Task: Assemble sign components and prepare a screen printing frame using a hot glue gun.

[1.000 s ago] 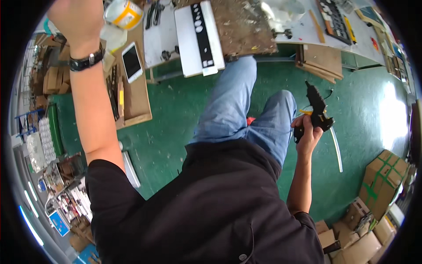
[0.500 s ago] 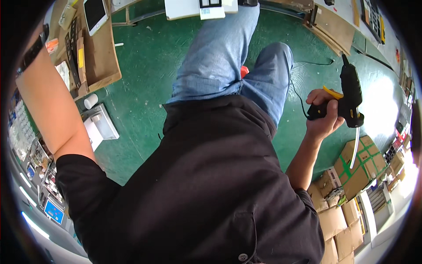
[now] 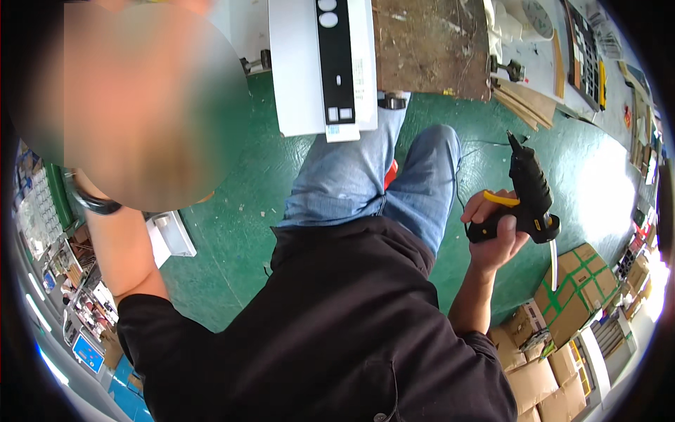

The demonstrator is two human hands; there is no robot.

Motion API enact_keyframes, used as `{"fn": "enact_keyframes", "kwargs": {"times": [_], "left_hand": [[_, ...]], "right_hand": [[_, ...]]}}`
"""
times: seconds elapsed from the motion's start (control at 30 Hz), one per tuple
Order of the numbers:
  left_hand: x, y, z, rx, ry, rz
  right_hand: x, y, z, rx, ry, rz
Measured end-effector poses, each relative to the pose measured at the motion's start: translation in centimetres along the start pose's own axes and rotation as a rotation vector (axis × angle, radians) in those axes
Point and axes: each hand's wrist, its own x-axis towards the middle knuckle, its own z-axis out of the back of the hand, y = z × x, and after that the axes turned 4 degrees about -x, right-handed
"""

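Observation:
My right hand [image 3: 496, 232] is wrapped round a black hot glue gun [image 3: 531, 184] with a yellow trigger. The gun's nozzle points up and away, and a white glue stick [image 3: 553, 264] sticks out of its back end. A thin cord runs from the grip toward my legs. At the upper left, my left hand [image 3: 133, 98] is raised, with a dark band [image 3: 98, 204] at the wrist. A large blur covers that hand, so its fingers, and anything in them, are hidden.
Ahead of my legs, a long black panel with cutouts [image 3: 337, 77] lies on a white board [image 3: 299, 105]. Beside it is a worn brown worktop [image 3: 432, 46]. Wooden strips [image 3: 524, 104] jut out at the right. Taped cardboard boxes [image 3: 576, 281] stand at the lower right.
The view has shifted, bringing more of the white board, black panel and worktop into sight. My left hand has come into the picture but is blurred. The glue gun stays in my right hand.

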Motion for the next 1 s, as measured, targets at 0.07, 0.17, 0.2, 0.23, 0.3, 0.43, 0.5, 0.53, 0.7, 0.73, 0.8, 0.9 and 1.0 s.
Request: {"fn": "enact_keyframes", "kwargs": {"times": [0.07,0.17,0.2,0.23,0.3,0.43,0.5,0.53,0.7,0.73,0.8,0.9,1.0], "left_hand": [[-0.8,-1.8,-2.3,-0.205,0.102,0.000],[-1.1,-3.2,-6.5,-0.405,0.024,-0.032],[-1.2,-3.5,-7.3,-0.405,0.002,-0.054],[-1.2,-3.8,-8.1,-0.404,-0.020,-0.076],[-1.3,-4.4,-8.7,-0.440,0.029,-0.016],[-0.8,-5.0,-9.2,-0.458,0.053,0.047],[-0.6,-5.1,-9.4,-0.457,0.050,0.062],[-0.6,-5.1,-9.5,-0.437,0.056,0.058],[-0.8,-5.2,-10.0,-0.390,0.066,0.049],[-0.8,-5.2,-10.1,-0.393,0.059,0.049],[-0.8,-5.3,-10.2,-0.400,0.044,0.049],[-0.7,-5.3,-10.1,-0.403,0.058,0.060],[-0.6,-5.4,-10.0,-0.413,0.072,0.067]], "right_hand": [[1.1,1.4,-0.8,0.077,0.011,-0.049],[3.5,2.8,-2.2,0.175,0.027,-0.062],[4.2,3.1,-2.7,0.186,0.025,-0.075],[4.9,3.3,-3.2,0.195,0.023,-0.087],[5.9,3.6,-4.1,0.211,0.019,-0.120],[7.4,3.9,-5.9,0.223,0.023,-0.164],[8.1,4.1,-6.8,0.225,0.029,-0.176],[8.5,4.2,-7.2,0.173,-0.002,-0.170],[10.4,5.2,-8.4,0.006,-0.056,-0.175],[11.0,5.3,-8.4,0.002,-0.013,-0.194],[12.5,5.3,-8.5,0.010,0.063,-0.235],[15.2,4.7,-8.9,0.027,0.172,-0.247],[17.6,4.3,-9.4,-0.008,0.262,-0.382]]}}
